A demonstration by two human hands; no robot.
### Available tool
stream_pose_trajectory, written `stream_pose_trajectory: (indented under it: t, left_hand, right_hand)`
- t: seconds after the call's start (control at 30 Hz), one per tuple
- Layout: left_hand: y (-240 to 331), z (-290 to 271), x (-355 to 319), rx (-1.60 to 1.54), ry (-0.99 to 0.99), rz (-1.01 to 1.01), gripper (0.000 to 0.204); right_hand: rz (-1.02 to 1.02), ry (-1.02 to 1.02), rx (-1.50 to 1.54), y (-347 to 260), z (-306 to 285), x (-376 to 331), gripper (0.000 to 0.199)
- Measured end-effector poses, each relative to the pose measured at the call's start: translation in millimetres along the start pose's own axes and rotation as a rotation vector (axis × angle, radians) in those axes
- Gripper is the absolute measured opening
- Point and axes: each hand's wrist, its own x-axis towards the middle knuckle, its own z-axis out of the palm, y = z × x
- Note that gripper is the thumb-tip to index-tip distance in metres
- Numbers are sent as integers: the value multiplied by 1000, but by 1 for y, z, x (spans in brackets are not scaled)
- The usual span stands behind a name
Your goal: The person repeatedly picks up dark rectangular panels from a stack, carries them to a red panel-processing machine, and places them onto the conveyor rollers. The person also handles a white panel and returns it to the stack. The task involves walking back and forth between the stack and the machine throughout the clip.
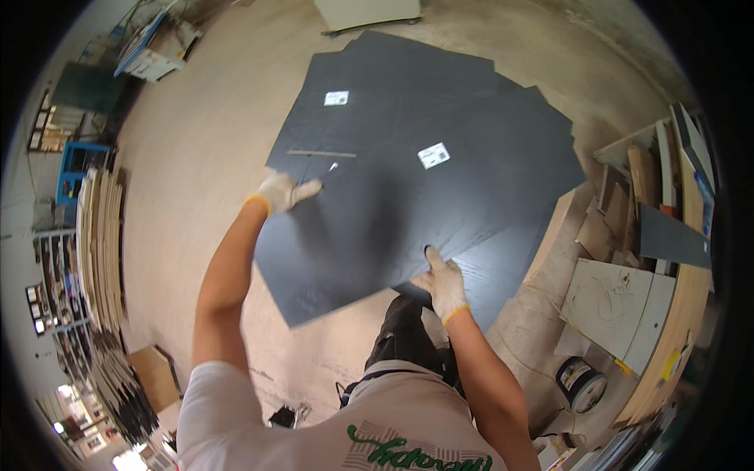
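Observation:
Several large dark grey panels (471, 102) lie fanned over one another in front of me. The uppermost panel (345, 251) sits askew, its near corner sticking out at the left. In a white glove with a yellow cuff, my left hand (284, 192) grips its left edge, thumb on top and fingers mostly hidden. My right hand (444, 284), gloved the same way, closes on its near edge, thumb above and fingers at the underside. Two white labels, one a near label (433, 155) and one a far label (336, 98), and a thin strip (322, 154) are on the dark surface.
At right are leaning boards (646, 165), a pale cabinet-like box (605, 302) and a black bucket (581, 385). Upright stacked boards (100, 243) stand at left, near a blue machine (81, 169). A pale wheeled unit (367, 14) is at the far side.

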Motion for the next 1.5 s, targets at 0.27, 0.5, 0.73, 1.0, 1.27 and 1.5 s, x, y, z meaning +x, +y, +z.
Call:
stream_pose_trajectory:
  t: [0.27,0.5,0.73,1.0,1.27,1.5]
  left_hand:
    - [49,6,-120,161,157,241,91]
    - [90,-23,-189,-154,279,519,46]
    - [158,1,-172,-410,503,829,44]
    - [401,232,-233,-290,149,841,90]
    - [539,369,-449,-788,-850,844,56]
    - [588,447,-528,-721,-885,901,52]
  right_hand:
    - [-146,464,172,6,-8,-19,89]
    - [-354,524,-41,-37,-18,-65,87]
    - [-975,626,115,-123,-99,-178,62]
    - [-1163,1338,-4,-94,-335,-402,65]
    - [-458,1714,-215,144,-460,-616,69]
    - [55,1537,193,352,-474,-662,74]
